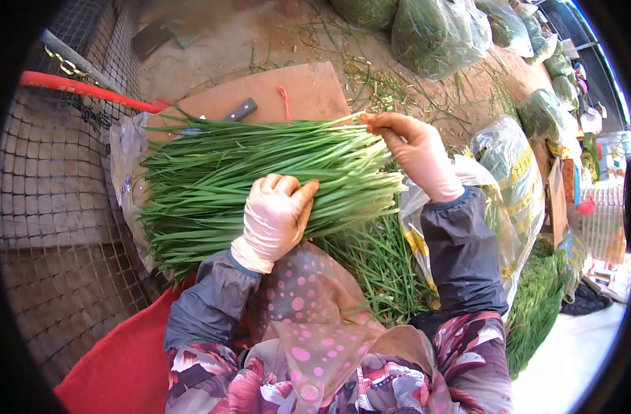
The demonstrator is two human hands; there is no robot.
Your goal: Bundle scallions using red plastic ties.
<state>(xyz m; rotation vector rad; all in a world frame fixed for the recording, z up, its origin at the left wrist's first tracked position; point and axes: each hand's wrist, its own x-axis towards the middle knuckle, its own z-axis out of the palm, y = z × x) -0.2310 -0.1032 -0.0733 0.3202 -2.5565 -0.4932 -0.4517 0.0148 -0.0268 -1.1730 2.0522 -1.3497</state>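
A wide heap of garlic chives lies across in front of me, green leaves to the left and pale cut ends to the right. My left hand, in a whitish glove, is closed with curled fingers on the near side of the heap. At the far right corner, my gloved right hand pinches a pale stem end between thumb and fingers. Beyond the leaves, a knife with a dark handle rests on a brown board, its blade partly hidden. A red tie lies beside it.
Loose chives fill the space right of my lap. Plastic bags of greens stand at the back and a yellow-printed bag at right. Wire mesh and a red pole border the left. Trimmings litter the floor.
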